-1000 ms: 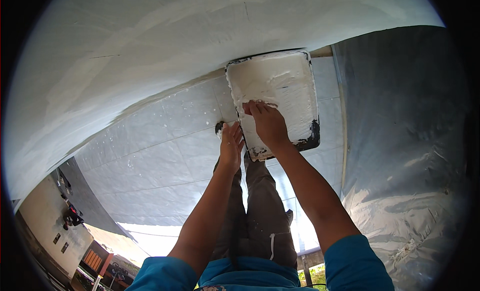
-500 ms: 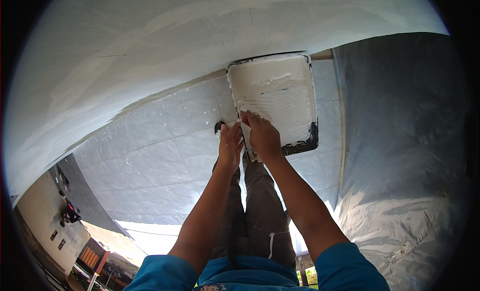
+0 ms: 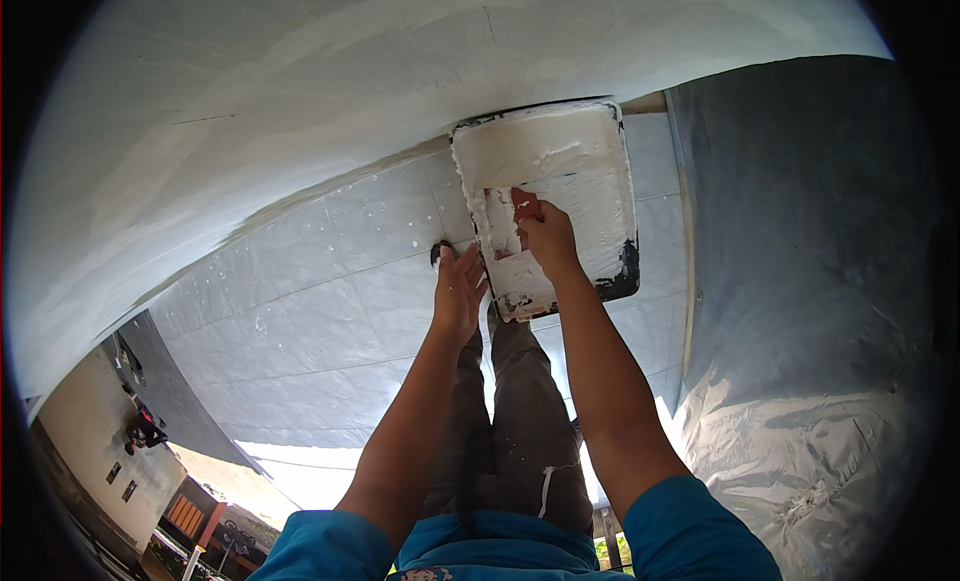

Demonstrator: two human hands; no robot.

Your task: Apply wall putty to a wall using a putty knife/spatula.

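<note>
My right hand (image 3: 550, 239) grips a red scraper (image 3: 525, 203) whose broad blade, smeared with white paste, lies over the left part of a rectangular tray (image 3: 595, 151). The tray has blackened, chipped edges and is coated inside with thick white paste. My left hand (image 3: 460, 286) is at the tray's left edge, fingers stretched out and slightly apart; I cannot tell whether it bears the tray's weight. The tray hides my right foot; my left shoe (image 3: 439, 251) shows beside it.
A pale, smeared wall surface (image 3: 330, 71) curves across the top. Pale tiled flooring (image 3: 300, 291) has white spatters. Dark sheeting (image 3: 800, 231), crumpled and glossy lower down, covers the right side. At the far lower left are a person (image 3: 145, 431) and an orange slatted item (image 3: 185, 516).
My right hand first drew down-left to the tray's near-left edge, then moved up and right, bringing the red scraper and its paste-covered blade into clear view. My left hand has barely moved.
</note>
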